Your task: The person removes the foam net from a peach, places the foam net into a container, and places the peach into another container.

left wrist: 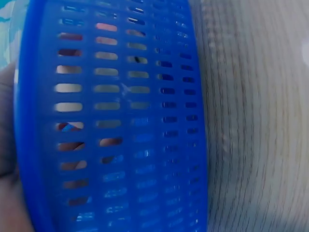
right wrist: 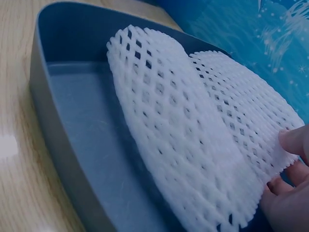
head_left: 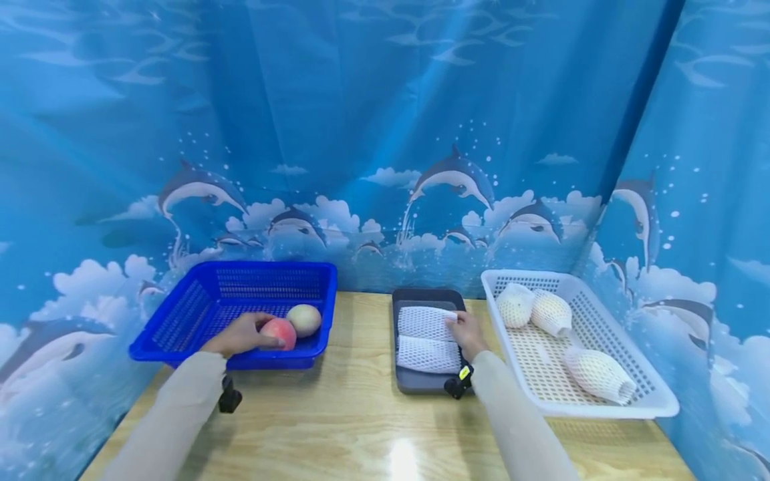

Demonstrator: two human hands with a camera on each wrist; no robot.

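In the head view my left hand (head_left: pixel 243 334) grips a red peach (head_left: pixel 279 332) inside the blue basket (head_left: pixel 198 314). A paler, cream peach (head_left: pixel 303 320) lies against it. The left wrist view mostly shows the basket's slotted wall (left wrist: pixel 120 116), with the fruit partly hidden behind it. My right hand (head_left: pixel 468 334) pinches the edge of a white foam net sleeve (head_left: pixel 424 322) in the dark grey tray (head_left: pixel 415 386). In the right wrist view, thumb and fingers hold the end of that sleeve (right wrist: pixel 246 111). A second flat foam net sleeve (right wrist: pixel 169 125) lies alongside it.
A white basket (head_left: pixel 583 407) stands on the right with several net-wrapped fruits (head_left: pixel 551 312) in it. The wooden table (head_left: pixel 337 421) runs under all the containers. Behind them hangs a blue dolphin-print curtain (head_left: pixel 361 133).
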